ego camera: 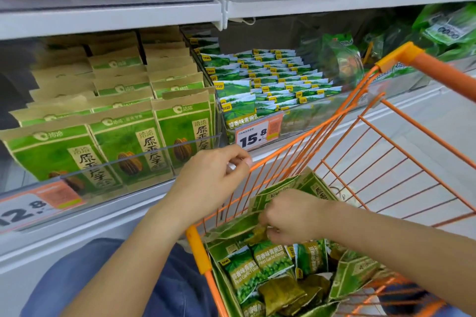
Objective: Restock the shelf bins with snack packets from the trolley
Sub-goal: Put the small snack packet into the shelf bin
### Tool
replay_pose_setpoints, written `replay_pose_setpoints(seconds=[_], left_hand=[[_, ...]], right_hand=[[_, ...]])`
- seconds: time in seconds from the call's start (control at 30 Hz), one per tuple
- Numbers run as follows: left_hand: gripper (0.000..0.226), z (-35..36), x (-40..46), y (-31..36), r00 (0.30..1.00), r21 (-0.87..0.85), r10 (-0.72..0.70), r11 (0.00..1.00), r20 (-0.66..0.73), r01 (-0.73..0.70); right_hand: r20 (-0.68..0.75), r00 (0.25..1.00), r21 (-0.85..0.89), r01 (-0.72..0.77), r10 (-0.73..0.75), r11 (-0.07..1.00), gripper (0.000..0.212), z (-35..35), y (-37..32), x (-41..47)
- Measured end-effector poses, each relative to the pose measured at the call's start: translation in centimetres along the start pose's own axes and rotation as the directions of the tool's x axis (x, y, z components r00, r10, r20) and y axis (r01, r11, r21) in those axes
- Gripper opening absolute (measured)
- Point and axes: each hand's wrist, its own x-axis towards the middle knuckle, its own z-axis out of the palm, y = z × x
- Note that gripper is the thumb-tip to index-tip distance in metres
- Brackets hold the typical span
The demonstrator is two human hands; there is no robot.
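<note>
An orange wire trolley [334,113] stands against the shelf, holding green snack packets [260,262] and larger kraft-and-green seed bags [280,194]. My left hand [213,183] hovers at the trolley's top left rim, fingers curled with the fingertips pinched together; whether it holds anything cannot be told. My right hand [291,216] reaches down into the trolley and its curled fingers pinch a small green packet [258,235] among the pile. On the shelf, a clear bin [296,121] holds rows of small green pea packets [273,80].
To the left a clear-fronted bin holds upright sunflower seed bags [123,136]. Price tags read 15.8 [253,136] and 12.8 [23,211]. An upper shelf [110,18] carries bins of orange and green snacks. My knee in blue jeans [108,278] is below.
</note>
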Motion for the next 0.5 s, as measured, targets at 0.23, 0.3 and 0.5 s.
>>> replay_pose_setpoints(seconds=[0.23, 0.3, 0.5], left_hand=[[0.022, -0.7, -0.6, 1.8, 0.938, -0.174, -0.136, 0.981, -0.318, 0.083], [0.047, -1.4, -0.4, 3.7, 0.928, -0.323, -0.301, 0.92, -0.218, 0.223], [0.051, -2.4, 2.3, 8.7, 0.855, -0.71, -0.458, 0.517, 0.242, 0.478]], right_hand=[[-0.861, 0.492, 0.17, 0.043, 0.127, 0.985, 0.019, -4.3, 3.1, -5.9], [-0.957, 0.288, 0.038, -0.019, 0.042, 0.999, 0.019, -5.5, 4.1, -6.1], [-0.961, 0.123, -0.257, -0.068, -0.247, 0.964, 0.022, -7.9, 5.5, -4.1]])
